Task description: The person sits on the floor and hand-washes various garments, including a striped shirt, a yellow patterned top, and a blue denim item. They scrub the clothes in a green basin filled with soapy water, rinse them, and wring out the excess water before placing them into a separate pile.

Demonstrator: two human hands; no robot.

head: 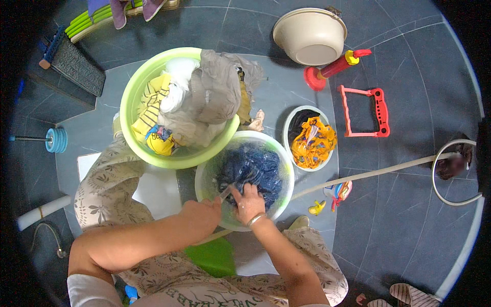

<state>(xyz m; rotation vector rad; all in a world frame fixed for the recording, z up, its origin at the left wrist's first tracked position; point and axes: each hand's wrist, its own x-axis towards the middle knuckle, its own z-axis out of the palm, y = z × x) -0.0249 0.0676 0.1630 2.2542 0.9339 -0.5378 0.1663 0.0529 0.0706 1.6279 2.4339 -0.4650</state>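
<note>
A translucent round basin (pixel 281 153) stands before me with a wet dark blue garment (pixel 268 172) in water. My left hand (pixel 205 217) is closed around the end of a pale hose (pixel 226 193), its tip pointing into the basin. Over the near side of the garment lies my right hand (pixel 249 203), a bracelet on its wrist. Its thumb side is close to the hose tip. Whether its fingertips grip the cloth is hidden. Touching the basin at the upper left, a larger lime-green tub (pixel 128 96) holds grey, white and yellow laundry in water.
A small white basin (pixel 287 142) with orange and black clothes sits to the right. Beyond it are a red plunger-like pump (pixel 333 69), a beige basin tipped on its side (pixel 307 32) and a red plastic frame (pixel 380 111). The hose crosses the tiled floor (pixel 383 207) rightward.
</note>
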